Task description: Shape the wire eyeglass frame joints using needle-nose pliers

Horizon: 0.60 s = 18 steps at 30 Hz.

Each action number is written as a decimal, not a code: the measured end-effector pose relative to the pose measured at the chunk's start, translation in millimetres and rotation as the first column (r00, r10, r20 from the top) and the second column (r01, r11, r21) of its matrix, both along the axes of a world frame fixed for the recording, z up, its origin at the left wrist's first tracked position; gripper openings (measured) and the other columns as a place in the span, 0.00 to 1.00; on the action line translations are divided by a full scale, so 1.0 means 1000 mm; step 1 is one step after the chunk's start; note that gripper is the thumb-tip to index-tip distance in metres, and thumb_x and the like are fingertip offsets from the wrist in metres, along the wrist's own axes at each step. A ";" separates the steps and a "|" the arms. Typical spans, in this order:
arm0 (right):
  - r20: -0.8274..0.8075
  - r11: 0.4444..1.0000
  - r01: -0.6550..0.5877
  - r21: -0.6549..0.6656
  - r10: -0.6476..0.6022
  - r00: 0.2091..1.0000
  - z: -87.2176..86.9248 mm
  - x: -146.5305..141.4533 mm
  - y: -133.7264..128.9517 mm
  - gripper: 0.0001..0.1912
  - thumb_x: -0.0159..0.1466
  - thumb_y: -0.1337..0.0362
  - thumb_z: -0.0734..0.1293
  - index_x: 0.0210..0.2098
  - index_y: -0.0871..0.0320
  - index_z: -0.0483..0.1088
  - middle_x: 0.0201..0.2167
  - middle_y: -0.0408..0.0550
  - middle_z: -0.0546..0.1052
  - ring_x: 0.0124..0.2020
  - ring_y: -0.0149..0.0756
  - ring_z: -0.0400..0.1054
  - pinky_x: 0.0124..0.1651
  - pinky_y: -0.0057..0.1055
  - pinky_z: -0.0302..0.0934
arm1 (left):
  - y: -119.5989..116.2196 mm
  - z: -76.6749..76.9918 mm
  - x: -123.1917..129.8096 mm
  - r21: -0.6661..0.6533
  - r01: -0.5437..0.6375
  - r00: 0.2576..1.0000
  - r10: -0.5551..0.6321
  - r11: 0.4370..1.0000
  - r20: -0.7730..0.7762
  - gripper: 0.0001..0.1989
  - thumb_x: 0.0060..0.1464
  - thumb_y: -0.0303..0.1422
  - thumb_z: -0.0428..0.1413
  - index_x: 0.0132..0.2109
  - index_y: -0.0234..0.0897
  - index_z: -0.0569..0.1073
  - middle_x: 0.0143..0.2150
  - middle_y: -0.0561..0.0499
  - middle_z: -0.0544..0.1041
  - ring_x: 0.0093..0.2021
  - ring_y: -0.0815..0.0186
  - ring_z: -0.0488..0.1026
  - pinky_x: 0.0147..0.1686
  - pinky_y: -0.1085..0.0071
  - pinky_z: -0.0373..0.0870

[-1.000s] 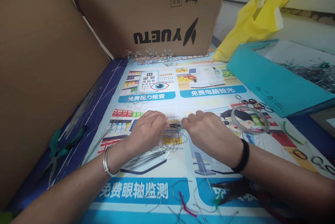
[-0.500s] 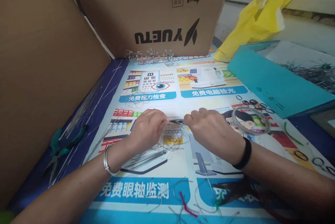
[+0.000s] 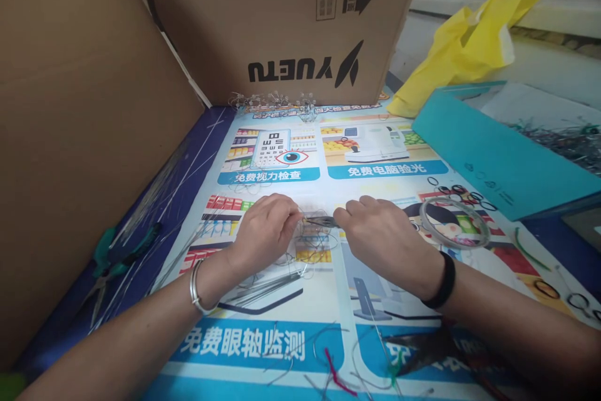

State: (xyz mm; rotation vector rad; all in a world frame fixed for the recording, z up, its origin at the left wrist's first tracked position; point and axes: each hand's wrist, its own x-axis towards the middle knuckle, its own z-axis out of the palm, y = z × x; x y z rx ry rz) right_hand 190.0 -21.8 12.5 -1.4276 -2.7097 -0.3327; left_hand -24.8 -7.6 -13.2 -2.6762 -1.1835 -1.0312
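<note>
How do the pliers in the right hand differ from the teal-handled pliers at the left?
The held pliers are over the printed sheet, pointing to the left hand; the teal-handled pliers lie on the blue surface, pointing toward the person. The held pliers' grips are mostly hidden by the right hand; the teal-handled pliers' grips show, spread apart. Both have slim jaws.

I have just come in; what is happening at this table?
A person's right hand holds what look like small pliers, tips pointing to the left hand, whose fingers are closed; anything they pinch is too small to tell. Thin wires lie on the printed sheet. Teal-handled pliers lie at the left, scissors by the right forearm.
</note>
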 end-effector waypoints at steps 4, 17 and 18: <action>0.008 1.000 0.003 0.005 -0.003 1.000 0.000 -0.001 -0.001 0.09 0.57 0.76 0.58 0.29 0.58 0.66 0.25 0.48 0.71 0.26 0.37 0.60 0.27 0.33 0.34 | -0.001 0.001 0.000 0.014 0.011 1.000 -0.011 1.000 -0.017 0.02 0.58 0.29 0.50 0.36 0.36 0.66 0.34 0.48 0.75 0.38 0.63 0.71 0.38 0.65 0.69; -0.004 1.000 0.012 0.018 -0.012 1.000 -0.001 -0.003 -0.003 0.08 0.57 0.75 0.59 0.29 0.59 0.66 0.25 0.49 0.70 0.27 0.37 0.60 0.27 0.33 0.34 | -0.002 0.003 0.002 0.060 0.028 0.999 -0.025 0.998 -0.046 0.02 0.57 0.27 0.50 0.36 0.36 0.66 0.34 0.47 0.75 0.39 0.62 0.72 0.38 0.65 0.68; -0.003 1.000 0.016 0.023 -0.016 1.000 -0.001 -0.003 -0.003 0.08 0.57 0.75 0.59 0.29 0.59 0.66 0.25 0.49 0.70 0.27 0.37 0.60 0.27 0.33 0.34 | -0.002 0.003 0.001 0.066 0.030 0.998 -0.027 0.997 -0.049 0.02 0.57 0.27 0.50 0.36 0.36 0.66 0.34 0.47 0.75 0.39 0.62 0.72 0.38 0.65 0.68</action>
